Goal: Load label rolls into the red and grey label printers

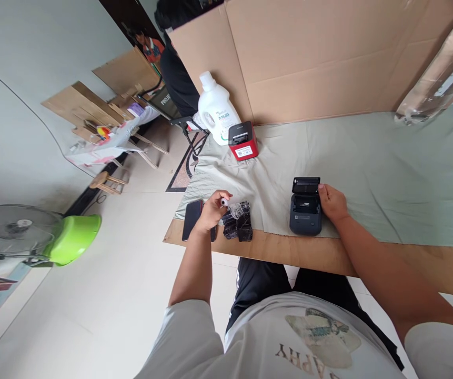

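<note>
My left hand (211, 211) is closed around a small white paper roll (224, 202), whose round end with a dark core faces me. Just beside that hand, torn black plastic wrapping (239, 225) lies crumpled on the cloth. A dark portable label printer (305, 220) rests near the table's front edge, its lid (306, 184) raised. My right hand (332, 202) grips the lid's right edge, thumb on top; its other fingers are partly hidden. Under my left wrist lies a dark flat phone-like object (191, 220), partly covered.
A red and black box-shaped printer (243, 142) stands at the back left, beside a white jug (219, 110). Cardboard (313, 58) walls the far side. Grey-green cloth (368, 158) covers the table, with its wooden edge (273, 243) bare. A fan (17, 226) stands left.
</note>
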### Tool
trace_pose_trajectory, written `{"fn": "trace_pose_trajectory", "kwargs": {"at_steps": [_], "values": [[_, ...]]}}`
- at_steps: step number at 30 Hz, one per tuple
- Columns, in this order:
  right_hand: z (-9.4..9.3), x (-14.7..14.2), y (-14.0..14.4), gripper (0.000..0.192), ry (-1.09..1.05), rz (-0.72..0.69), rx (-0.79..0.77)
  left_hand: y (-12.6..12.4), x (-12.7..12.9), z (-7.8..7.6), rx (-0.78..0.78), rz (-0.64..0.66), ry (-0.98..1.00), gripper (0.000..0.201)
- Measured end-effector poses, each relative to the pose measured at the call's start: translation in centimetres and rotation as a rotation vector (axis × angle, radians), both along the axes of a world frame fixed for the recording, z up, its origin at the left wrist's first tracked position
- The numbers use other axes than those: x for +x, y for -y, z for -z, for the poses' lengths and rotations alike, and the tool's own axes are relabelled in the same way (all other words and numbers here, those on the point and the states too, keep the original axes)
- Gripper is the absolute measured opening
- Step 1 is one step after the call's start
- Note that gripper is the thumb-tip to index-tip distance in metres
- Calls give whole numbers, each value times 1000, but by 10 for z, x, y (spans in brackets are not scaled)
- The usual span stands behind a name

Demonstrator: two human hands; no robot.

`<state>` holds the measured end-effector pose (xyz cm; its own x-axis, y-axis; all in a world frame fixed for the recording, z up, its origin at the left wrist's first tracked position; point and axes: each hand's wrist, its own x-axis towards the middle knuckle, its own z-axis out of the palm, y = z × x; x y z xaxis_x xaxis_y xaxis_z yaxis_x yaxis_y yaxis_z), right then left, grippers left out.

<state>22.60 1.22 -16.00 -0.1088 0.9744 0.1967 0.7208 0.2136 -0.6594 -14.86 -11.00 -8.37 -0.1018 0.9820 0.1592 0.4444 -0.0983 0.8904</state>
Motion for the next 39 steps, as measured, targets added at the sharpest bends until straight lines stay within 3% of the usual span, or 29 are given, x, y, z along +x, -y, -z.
{"fn": "trace_pose_trajectory", "kwargs": {"at_steps": [6,12,16,20,28,35,39], "values": [[-1,-1,1,66,-1,0,-5,-18,60,-11,-105,327,108,32],[-3,-3,1,65,25,-6,-36,-57,157,-19,-17,576,-171,43],[-2,-3,0,66,38,-6,-46,-73,197,-15,-63,582,-488,28],[-2,-4,1,67,49,-16,-66,-73,202,-13,-99,538,-623,25],[-4,-4,1,67,40,-15,-52,-73,198,1,35,453,-583,30],[-4,-3,2,67,20,-12,-38,-76,199,15,-41,443,-630,19],[-6,-2,2,66,-2,-17,-69,-72,199,21,23,471,-599,20]]}}
